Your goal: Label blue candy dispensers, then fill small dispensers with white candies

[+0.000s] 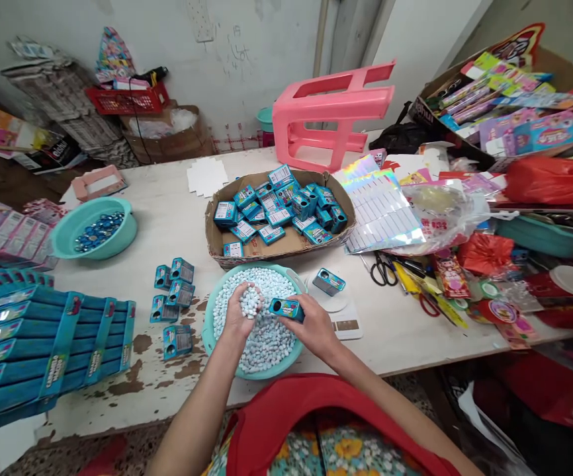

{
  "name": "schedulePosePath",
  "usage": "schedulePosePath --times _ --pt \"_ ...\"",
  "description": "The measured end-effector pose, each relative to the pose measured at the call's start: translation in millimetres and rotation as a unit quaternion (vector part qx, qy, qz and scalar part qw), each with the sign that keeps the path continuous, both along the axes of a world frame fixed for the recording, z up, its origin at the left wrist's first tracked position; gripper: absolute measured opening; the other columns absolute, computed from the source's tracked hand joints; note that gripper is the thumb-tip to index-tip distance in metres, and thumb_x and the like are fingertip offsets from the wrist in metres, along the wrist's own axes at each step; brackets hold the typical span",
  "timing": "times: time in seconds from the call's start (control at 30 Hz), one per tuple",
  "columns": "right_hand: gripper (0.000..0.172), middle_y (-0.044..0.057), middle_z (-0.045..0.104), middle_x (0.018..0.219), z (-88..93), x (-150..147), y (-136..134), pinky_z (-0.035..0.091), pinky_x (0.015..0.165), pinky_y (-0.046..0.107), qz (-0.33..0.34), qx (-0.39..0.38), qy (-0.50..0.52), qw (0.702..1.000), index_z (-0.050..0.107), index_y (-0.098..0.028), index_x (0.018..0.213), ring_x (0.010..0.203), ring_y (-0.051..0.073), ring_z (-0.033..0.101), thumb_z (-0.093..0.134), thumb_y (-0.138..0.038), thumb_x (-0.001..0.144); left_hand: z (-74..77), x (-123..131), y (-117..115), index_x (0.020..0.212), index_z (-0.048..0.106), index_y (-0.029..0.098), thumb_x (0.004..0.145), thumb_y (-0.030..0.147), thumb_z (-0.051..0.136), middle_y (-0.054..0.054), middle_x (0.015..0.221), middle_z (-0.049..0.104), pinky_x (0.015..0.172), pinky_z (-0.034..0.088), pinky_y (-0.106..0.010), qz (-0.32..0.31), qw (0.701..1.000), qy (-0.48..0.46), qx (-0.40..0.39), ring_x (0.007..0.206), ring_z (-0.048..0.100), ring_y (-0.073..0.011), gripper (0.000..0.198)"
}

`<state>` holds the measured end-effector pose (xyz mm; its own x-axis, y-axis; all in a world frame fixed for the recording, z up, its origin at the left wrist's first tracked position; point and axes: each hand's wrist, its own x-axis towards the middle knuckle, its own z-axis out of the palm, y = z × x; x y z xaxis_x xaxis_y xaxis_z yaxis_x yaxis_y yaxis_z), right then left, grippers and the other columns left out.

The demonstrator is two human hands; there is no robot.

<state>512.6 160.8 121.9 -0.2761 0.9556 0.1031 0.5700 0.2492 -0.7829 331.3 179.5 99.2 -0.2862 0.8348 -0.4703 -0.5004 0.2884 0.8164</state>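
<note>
My left hand (pixel 238 316) is cupped around a heap of small pale blue candies (pixel 251 301), above a turquoise basin (pixel 208 330) full of the same candies. In my right hand (pixel 315 325) is a small blue candy box (pixel 286 309), tilted, with a dark round hole facing my left hand. Another blue box (pixel 329 281) stands on a white scale (pixel 349 325) just right of the basin. Left of the basin, several more blue boxes (pixel 177 340) with round holes stand on the table. Behind it, a cardboard tray (pixel 276 254) holds many blue boxes.
A second turquoise basin (pixel 128 228) with shiny blue pieces is at the left, behind stacked blue cartons (pixel 53 357). Scissors (pixel 383 270), holographic sheets (pixel 383 211) and cluttered packaging lie at the right. A pink stool (pixel 333 109) rests on its side at the back.
</note>
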Motion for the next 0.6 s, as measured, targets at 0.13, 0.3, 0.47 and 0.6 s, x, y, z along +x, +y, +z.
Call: schedulePosePath --times 0.13,0.3,0.47,0.6 --pt "0.029 0.007 0.063 0.094 1.9 -20 2 0.045 0.079 0.037 0.042 0.04 -0.041 0.997 0.057 -0.022 0.099 0.092 0.026 0.057 0.067 -0.026 0.073 32.4 11 -1 0.07 0.055 0.016 0.068 0.038 0.062 0.001 0.066 0.057 0.058 0.048 -0.027 0.025 0.988 -0.139 0.063 0.058 0.058 -0.0121 0.023" --pt "0.033 0.006 0.063 0.096 1.3 -32 3 0.045 0.08 0.036 0.044 0.032 -0.029 0.998 0.057 -0.022 0.1 0.093 0.025 0.057 0.069 -0.026 0.07 41.8 17 1 0.064 0.052 0.016 0.071 0.037 0.061 0.002 0.063 0.055 0.058 0.047 -0.027 0.059 0.988 -0.101 0.096 0.056 0.058 -0.0117 0.024" --pt "0.032 0.005 0.063 0.095 2.8 -32 3 0.044 0.082 0.036 0.046 0.029 -0.005 0.999 0.058 -0.022 0.1 0.094 0.024 0.057 0.07 -0.027 0.07 40.0 16 5 0.06 0.049 0.016 0.071 0.04 0.061 0.003 0.056 0.053 0.058 0.046 -0.026 0.064 0.991 -0.059 0.103 0.053 0.057 -0.0114 0.029" --pt "0.032 0.005 0.063 0.095 4.3 -32 4 0.044 0.081 0.036 0.042 0.02 0.019 0.999 0.059 -0.022 0.1 0.093 0.023 0.057 0.069 -0.027 0.07 44.1 16 8 0.066 0.052 0.016 0.069 0.04 0.063 0.002 0.059 0.054 0.052 0.044 -0.024 0.065 0.992 -0.056 0.096 0.05 0.054 -0.01 0.027"
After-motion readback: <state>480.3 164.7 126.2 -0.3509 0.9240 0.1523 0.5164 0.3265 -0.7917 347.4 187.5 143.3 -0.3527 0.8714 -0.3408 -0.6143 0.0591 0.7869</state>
